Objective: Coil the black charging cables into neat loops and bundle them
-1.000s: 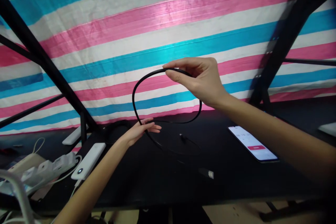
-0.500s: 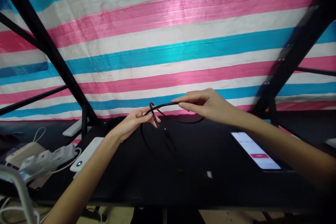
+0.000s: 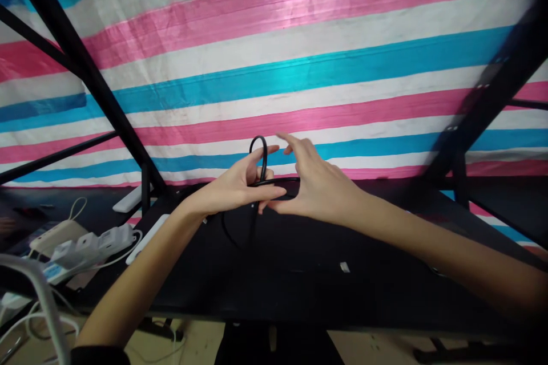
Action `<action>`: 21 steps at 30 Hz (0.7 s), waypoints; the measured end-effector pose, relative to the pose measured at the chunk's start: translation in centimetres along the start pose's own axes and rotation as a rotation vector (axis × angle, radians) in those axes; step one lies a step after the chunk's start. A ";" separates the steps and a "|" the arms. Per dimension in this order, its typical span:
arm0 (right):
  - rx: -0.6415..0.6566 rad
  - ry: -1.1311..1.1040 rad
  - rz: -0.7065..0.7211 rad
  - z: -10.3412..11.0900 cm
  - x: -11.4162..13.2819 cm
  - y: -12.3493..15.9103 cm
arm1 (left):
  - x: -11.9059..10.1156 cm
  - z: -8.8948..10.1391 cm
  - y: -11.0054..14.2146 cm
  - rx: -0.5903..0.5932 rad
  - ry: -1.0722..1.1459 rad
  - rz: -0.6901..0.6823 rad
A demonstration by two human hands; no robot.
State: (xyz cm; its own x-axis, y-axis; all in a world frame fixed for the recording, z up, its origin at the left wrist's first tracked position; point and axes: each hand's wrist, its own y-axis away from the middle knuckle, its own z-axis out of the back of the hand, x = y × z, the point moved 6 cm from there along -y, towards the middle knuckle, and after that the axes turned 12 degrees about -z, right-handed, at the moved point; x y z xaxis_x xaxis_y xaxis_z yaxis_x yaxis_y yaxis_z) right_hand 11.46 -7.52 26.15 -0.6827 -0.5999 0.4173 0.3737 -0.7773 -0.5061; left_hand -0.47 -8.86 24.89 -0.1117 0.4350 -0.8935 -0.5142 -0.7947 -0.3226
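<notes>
A black cable (image 3: pixel 264 159) is bent into a small upright loop at my left hand (image 3: pixel 240 183), whose thumb and fingers hold it above the black table. My right hand (image 3: pixel 319 182) is close on the right, fingers and thumb spread apart around the loop side. A stretch of the cable runs between the hands toward my right palm, where it is hidden. Its lower part hangs below my left hand. A silver USB plug (image 3: pixel 345 267) lies on the table, its lead hard to see against the black.
On the left are a white power strip with chargers (image 3: pixel 100 242), a white power bank (image 3: pixel 148 238) and a grey-white tube (image 3: pixel 47 296). Black frame bars (image 3: pixel 81 63) rise on both sides. A striped sheet (image 3: pixel 274 85) hangs behind the black table (image 3: pixel 299 291).
My right hand has come down and left to meet my left hand, and its fingers have spread off the cable. The large cable loop has become small. My right forearm now covers the phone.
</notes>
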 end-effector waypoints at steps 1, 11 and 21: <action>-0.066 0.036 0.035 0.3 0.0 -0.2 | -0.2 -0.2 0.0 0.028 -0.053 0.004; 0.051 -0.062 -0.163 1.6 -3.9 -2.9 | -0.5 3.6 0.2 -0.242 -0.418 -0.136; -0.041 -0.924 -0.627 2.9 -11.8 -2.4 | 4.5 8.1 2.1 -0.553 0.018 -0.087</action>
State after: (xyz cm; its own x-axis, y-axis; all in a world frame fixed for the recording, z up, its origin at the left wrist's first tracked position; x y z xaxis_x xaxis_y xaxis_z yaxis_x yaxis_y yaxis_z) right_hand 20.45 0.89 24.62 -0.0074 -0.0274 0.9996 0.0948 -0.9951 -0.0266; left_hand -8.93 -5.09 22.72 -0.0722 0.5052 -0.8600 0.0028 -0.8621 -0.5067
